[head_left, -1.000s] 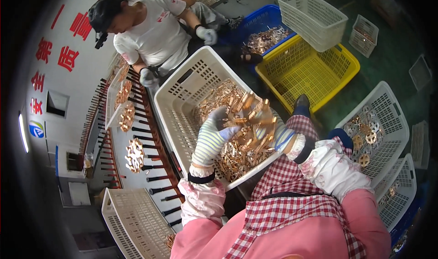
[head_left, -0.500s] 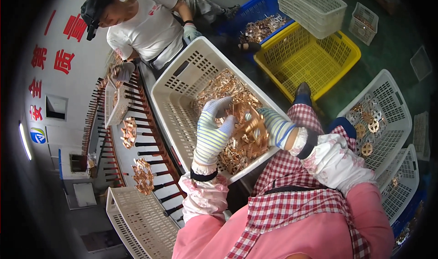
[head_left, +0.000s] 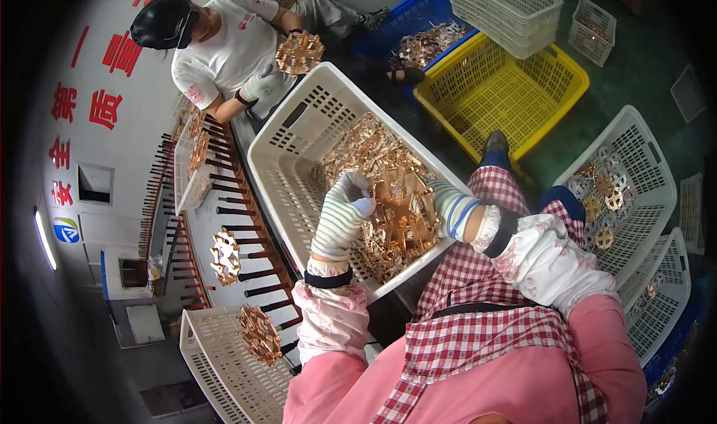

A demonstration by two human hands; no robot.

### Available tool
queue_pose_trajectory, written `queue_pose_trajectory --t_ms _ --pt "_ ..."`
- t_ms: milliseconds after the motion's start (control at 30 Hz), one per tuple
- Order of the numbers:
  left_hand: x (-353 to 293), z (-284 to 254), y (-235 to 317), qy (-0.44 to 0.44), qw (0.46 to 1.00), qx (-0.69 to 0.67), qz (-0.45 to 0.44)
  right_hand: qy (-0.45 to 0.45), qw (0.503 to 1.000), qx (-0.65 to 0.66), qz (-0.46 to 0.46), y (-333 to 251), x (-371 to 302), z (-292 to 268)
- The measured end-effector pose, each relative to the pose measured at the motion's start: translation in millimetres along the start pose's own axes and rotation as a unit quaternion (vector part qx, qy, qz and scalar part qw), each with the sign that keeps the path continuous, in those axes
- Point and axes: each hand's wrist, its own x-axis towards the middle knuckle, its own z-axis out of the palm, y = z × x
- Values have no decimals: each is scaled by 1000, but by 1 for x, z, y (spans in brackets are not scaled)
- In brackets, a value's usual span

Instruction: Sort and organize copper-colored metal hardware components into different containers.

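A round, openwork, copper-coloured metal part point(head_left: 403, 209) is tilted over the large white basket point(head_left: 287, 174), above a heap of small copper-coloured pieces point(head_left: 366, 151). My right hand point(head_left: 452, 207), in a striped glove, grips the part's right edge; its fingertips are hidden behind it. At the part's left edge is my gloved left hand point(head_left: 340, 219), its fingers bent in toward the thumb. Whether it pinches the part's rim or a small piece cannot be made out.
At left runs a conveyor point(head_left: 250, 237) with dark rods and a copper-coloured part point(head_left: 225, 256). Another part point(head_left: 260, 334) is by a lower white basket point(head_left: 216, 349). A co-worker point(head_left: 231, 51) sits beyond. Yellow point(head_left: 567, 88) and blue point(head_left: 373, 47) bins and a right-hand basket point(head_left: 635, 222) stand around.
The part in my hands has turned its open face more toward me, and my left fingers have curled inward. Conveyor parts have shifted toward me. A copper-coloured part now shows at the co-worker's raised hand.
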Motion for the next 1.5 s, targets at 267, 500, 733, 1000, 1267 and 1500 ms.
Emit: queue_pose_trajectory --t_ms 267,500,733,1000,1267,1500 --pt "0 13 -1 -8 998 55 42 141 984 -45 -100 2 10 12" --pt "6 17 -12 59 975 135 164 142 980 -39 -134 0 11 10" --pt "4 15 -8 104 984 98 107 128 980 -60 -140 4 17 14" --pt "-1 36 7 24 997 -27 74 101 987 -50 -113 -5 14 6" --pt "-2 16 1 40 987 -25 151 10 985 -91 -148 2 19 4" --pt "-6 46 15 8 995 -34 95 -115 981 -132 -87 -12 23 -3"
